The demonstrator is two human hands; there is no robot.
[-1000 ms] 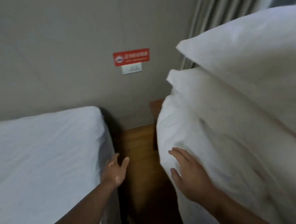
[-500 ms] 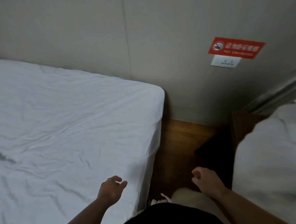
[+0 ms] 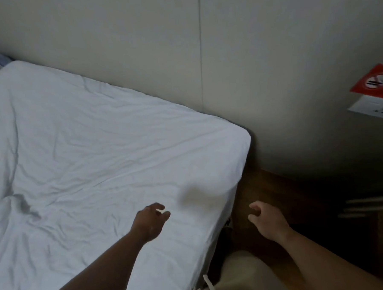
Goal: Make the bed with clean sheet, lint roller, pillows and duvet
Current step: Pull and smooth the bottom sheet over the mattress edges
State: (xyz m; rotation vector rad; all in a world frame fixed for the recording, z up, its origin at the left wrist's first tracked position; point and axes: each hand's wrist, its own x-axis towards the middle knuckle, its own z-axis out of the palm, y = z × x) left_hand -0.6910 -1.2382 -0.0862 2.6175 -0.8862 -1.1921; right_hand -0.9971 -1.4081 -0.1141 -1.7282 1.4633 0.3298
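Observation:
A white, creased sheet [image 3: 93, 154] covers the bed, which fills the left and middle of the view, its head corner against the wall. My left hand [image 3: 150, 221] hovers over the sheet near the bed's right edge, fingers loosely curled, holding nothing. Over the wooden floor beside the bed, my right hand [image 3: 266, 221] hangs with relaxed, slightly bent fingers and is empty too. No pillow, duvet or lint roller is in view.
A plain grey wall [image 3: 181, 52] runs behind the bed. A red no-smoking sign [image 3: 376, 83] with a white socket plate [image 3: 375, 109] below it is on the wall at right. A narrow strip of wooden floor [image 3: 277, 189] lies between bed and dark right side.
The view has swung left from the stacked pillows to the bed. My right hand has left the pillows; both hands now hang empty near the bed's right edge.

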